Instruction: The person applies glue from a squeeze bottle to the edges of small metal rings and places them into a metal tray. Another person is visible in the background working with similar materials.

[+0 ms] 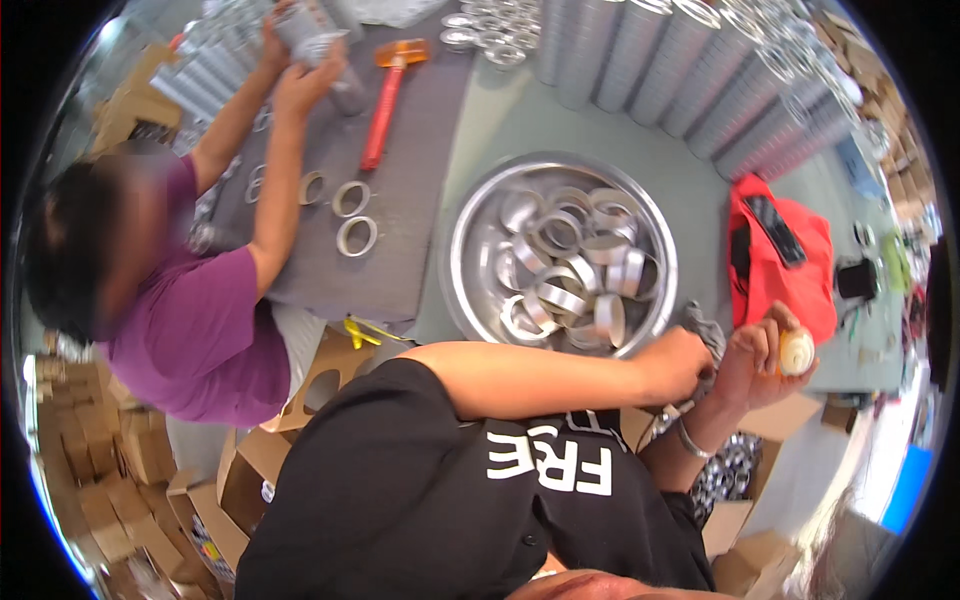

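Observation:
My left hand point(676, 366) reaches across to the right, past the near edge of a round steel basin, its fingers closed round a crumpled grey cloth point(706, 330). Just beside it, my right hand point(752, 362) is raised and grips a small round-ended container point(796, 353), whitish on top with orange-yellow at its side; most of its body is hidden by my fingers. The metal basin point(462, 262) holds several loose silvery rings point(560, 290).
A red bag point(800, 235) with a dark phone-like device point(775, 230) lies right of the basin. Tall stacks of metal rings point(680, 75) stand behind. At left, a co-worker in purple point(200, 340) handles a ring stack near a red-handled mallet point(382, 115). Cardboard boxes point(120, 520) sit below.

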{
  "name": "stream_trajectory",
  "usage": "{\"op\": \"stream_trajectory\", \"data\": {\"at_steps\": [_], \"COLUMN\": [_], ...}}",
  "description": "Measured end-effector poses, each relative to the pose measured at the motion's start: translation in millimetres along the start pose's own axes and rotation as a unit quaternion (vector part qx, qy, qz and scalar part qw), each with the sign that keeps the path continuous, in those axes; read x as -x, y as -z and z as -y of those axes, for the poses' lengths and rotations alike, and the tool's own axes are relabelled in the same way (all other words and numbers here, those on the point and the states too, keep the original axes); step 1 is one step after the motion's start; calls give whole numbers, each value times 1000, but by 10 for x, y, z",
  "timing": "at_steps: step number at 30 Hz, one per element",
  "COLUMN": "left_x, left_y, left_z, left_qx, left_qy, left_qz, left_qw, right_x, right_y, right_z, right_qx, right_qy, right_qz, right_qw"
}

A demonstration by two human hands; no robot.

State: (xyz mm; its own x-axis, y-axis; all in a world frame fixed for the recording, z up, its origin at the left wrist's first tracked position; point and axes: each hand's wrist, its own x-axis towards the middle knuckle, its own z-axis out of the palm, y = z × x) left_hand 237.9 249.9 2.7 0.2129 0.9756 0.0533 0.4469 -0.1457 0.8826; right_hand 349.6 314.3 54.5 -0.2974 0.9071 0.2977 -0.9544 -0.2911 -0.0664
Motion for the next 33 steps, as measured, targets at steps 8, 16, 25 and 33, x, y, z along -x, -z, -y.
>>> {"op": "stream_trajectory", "data": {"at_steps": [8,16,25,33], "left_x": [-230,21,231,493], "left_y": [638,1056,1034,1482], "left_z": [-51,-70,-117,144], "left_qx": [81,670,795,369], "left_qy": [38,68,-25,-130], "left_qz": [29,-20,224,-79], "left_qw": [996,738,564,917], "right_x": [-7,35,7,71], "right_y": [-73,11,103,55], "right_z": [214,126,79,173], "right_qx": [51,32,16,-16], "right_qy": [46,23,-1,6], "right_qz": [24,22,41,32], "right_qw": [997,999,999,999]}}
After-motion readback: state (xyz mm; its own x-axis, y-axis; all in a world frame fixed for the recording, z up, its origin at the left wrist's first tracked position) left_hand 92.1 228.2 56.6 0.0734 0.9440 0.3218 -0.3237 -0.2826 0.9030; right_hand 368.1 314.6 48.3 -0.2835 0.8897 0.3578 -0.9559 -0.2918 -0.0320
